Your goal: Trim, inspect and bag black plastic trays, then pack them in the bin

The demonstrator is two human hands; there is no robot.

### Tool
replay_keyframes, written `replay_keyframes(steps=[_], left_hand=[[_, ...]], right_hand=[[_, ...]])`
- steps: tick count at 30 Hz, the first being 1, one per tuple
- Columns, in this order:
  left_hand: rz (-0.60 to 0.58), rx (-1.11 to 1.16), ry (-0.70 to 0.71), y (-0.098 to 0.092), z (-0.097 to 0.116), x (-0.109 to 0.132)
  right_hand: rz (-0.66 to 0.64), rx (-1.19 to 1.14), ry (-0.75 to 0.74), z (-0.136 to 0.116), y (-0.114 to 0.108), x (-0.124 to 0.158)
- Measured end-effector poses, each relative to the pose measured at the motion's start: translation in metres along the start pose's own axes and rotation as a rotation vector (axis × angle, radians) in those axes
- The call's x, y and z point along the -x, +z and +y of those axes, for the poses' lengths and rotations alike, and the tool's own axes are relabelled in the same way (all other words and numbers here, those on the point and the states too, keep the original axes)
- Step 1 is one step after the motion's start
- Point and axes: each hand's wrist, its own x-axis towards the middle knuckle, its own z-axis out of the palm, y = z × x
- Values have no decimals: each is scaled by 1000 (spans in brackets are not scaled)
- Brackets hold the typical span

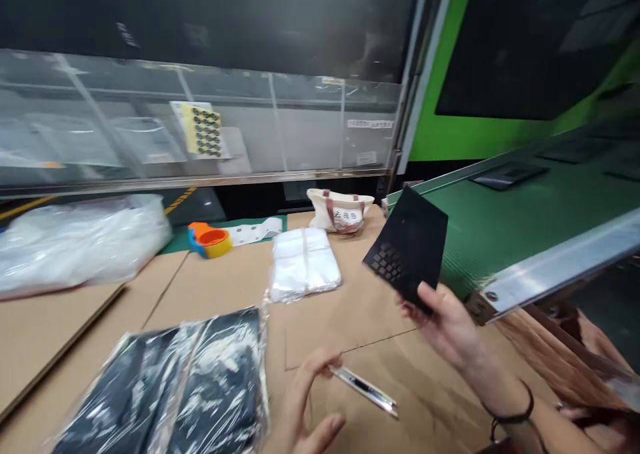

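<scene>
My right hand [447, 324] holds a flat black plastic panel [407, 247] with a grid of small square holes, tilted up above the cardboard-covered table [225, 287]. My left hand [305, 401] is low at the front, fingers curled, pinching the end of a slim silver utility knife [365, 389] that lies across the cardboard. A dark wristband sits on my right wrist. Left of my left hand lies a clear plastic bag of black parts [185, 387].
A stack of clear plastic bags [305, 264] lies mid-table. Behind it are a small canvas tote [340, 213], an orange-and-yellow tape dispenser [210, 239] and a large white plastic bundle [80, 241]. A green conveyor belt [525, 221] with a metal edge runs at the right.
</scene>
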Motion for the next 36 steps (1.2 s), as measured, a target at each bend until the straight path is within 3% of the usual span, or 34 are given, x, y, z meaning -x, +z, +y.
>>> replay_keyframes(steps=[1, 3, 6, 9, 14, 17, 24, 28, 36], left_hand=[[-62, 114, -13, -1, 1, -9], [-28, 365, -17, -2, -1, -27], [192, 523, -145, -7, -8, -42], [369, 622, -180, -19, -11, -39], [398, 736, -243, -38, 0, -26], [364, 751, -256, -41, 1, -23], [465, 944, -330, -38, -5, -27], [364, 1107, -352, -38, -2, -30], [225, 1121, -349, -36, -7, -19]], right_hand=[[-82, 19, 49, 22, 13, 7], [-220, 54, 99, 61, 35, 14], [-382, 156, 131, 104, 52, 9], [-505, 302, 193, 124, 43, -8], [-197, 200, 137, 125, -4, -36], [-138, 123, 165, 113, -21, -38], [-41, -23, 299, 97, -18, -32], [-10, -6, 322, 98, -15, -31], [36, 22, 338, 104, -22, -30]])
